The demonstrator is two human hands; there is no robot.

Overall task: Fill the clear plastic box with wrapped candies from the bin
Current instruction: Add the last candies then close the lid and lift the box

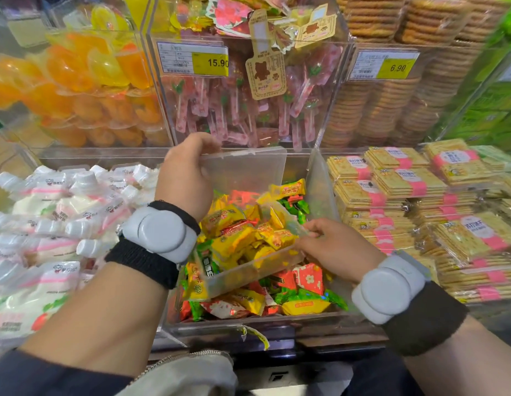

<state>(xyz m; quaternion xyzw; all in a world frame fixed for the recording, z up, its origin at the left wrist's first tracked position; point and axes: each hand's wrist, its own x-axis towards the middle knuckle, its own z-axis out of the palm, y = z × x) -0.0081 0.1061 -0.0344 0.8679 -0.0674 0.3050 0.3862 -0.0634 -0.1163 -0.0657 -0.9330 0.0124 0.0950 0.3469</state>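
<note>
Holding the clear plastic box (257, 262) over the candy bin (248, 324), its hinged lid (242, 172) raised on the side away from the person. The left hand (185, 172) grips the lid's far left corner, fingers curled over its top edge. The right hand (337, 250) pinches the box's right rim between thumb and curled fingers, and no loose candy can be seen in either hand. Between the two hands the box appears tilted, its left end lower, and it is heaped to about the rim with wrapped candies (234, 241), mostly yellow. Beneath the box and just below the right hand lie the loose candies (305, 281) of the bin, red, green and yellow. Judged from the heap, filling is at or near its end. The next move calls for levelling the box and then either adding a last few pieces or bringing the lid down with the left hand while the right steadies the base. Pieces standing proud near the right fingertips would probably need pressing in before the lid can seat. Spouted pouches (63, 224) lie left of the left hand, cracker packs (405, 190) right of the right hand, and a lollipop bin (248, 110) stands beyond both. Each wrist carries a grey wrist device (160, 230).
</note>
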